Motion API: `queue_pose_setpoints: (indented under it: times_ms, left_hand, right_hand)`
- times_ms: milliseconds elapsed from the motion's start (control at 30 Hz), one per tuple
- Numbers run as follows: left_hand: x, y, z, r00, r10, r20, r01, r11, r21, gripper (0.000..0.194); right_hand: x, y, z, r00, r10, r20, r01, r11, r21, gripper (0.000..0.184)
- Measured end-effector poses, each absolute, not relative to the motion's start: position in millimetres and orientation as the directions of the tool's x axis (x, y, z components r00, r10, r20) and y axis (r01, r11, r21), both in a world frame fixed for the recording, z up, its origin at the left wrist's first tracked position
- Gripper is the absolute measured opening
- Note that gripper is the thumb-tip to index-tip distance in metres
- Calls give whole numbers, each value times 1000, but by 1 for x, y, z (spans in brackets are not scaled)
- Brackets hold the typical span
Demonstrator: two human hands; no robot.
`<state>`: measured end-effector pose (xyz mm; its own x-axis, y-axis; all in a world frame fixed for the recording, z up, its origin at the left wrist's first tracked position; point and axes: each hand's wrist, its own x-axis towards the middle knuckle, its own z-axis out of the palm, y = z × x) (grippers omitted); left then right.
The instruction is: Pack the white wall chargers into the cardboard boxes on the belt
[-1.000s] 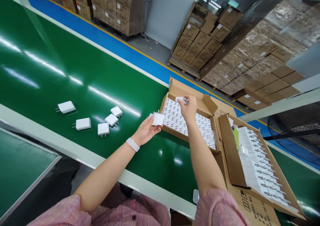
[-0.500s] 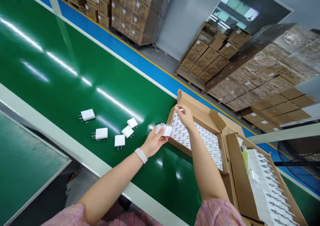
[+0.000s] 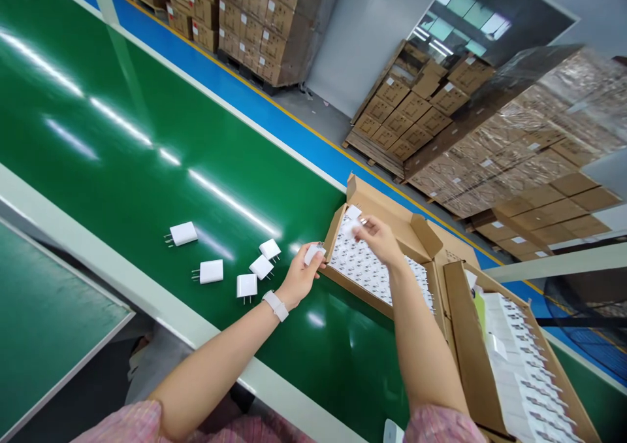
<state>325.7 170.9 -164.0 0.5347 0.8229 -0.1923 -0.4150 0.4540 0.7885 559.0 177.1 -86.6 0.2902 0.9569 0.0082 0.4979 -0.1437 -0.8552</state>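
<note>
Green conveyor (image 3: 147, 168), white chargers (image 3: 314, 254) in both hands (image 3: 301, 276)

The glossy conveyor belt (image 3: 122, 168) is green, with a blue floor stripe (image 3: 235, 100) beyond it. The power adapters (image 3: 211, 272) are white (their pins silvery), and the sleeve (image 3: 115, 425) is finely patterned pink.

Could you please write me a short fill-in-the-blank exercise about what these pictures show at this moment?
1. The left hand holds a white plug charger, and a white ____ circles that wrist.
2. Lying on the green conveyor belt are ____ more white chargers.
3. The right hand is above an open ____ box packed with rows of chargers.

Missing words: band; five; cardboard.
</note>
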Motion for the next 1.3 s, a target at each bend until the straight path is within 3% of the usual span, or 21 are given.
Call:
queue_pose_setpoints:
  times_ms: [67,167,467,700,933,1033,1133,1233,1300]
  left_hand:
    - [325,172,-164,545,817,-189,-407,455,793,49]
    - [324,173,-163,555,810,-188,-412,464,784,50]
    - [327,169,-165,594,779,-199,-386,493,780,52]
    - [326,163,-159,647,746,-159,-386,501,775,58]
    - [324,161,-151,695,709,-125,-411,533,739,58]
    - [323,161,-150,695,709,-115,-407,520,751,59]
    - [323,161,-151,702,704,-107,-423,533,733,57]
    - [326,161,-154,695,705,-138,-490,606,627,51]
    - [329,161,-156,678,717,-163,-538,635,555,47]
  right_hand:
    - [591,199,-82,396,918,31,594,-230,-771,57]
    - [624,227,-80,398,917,-29,663,-309,-681,60]
    - [644,258,-98,329,936,-128,737,-339,-584,46]
    - [656,245,-107,358,934,-18,787,-312,-533,41]
    - [668,216,-110,477,876,71,800,-400,-447,32]
    - [662,212,-116,479,876,53,794,-407,-452,24]
    - [648,213,-120,477,877,60,778,-389,-494,29]
    - [618,206,-116,463,880,105,766,-338,-547,40]
    - [588,193,-111,303,951,54,743,-200,-639,43]
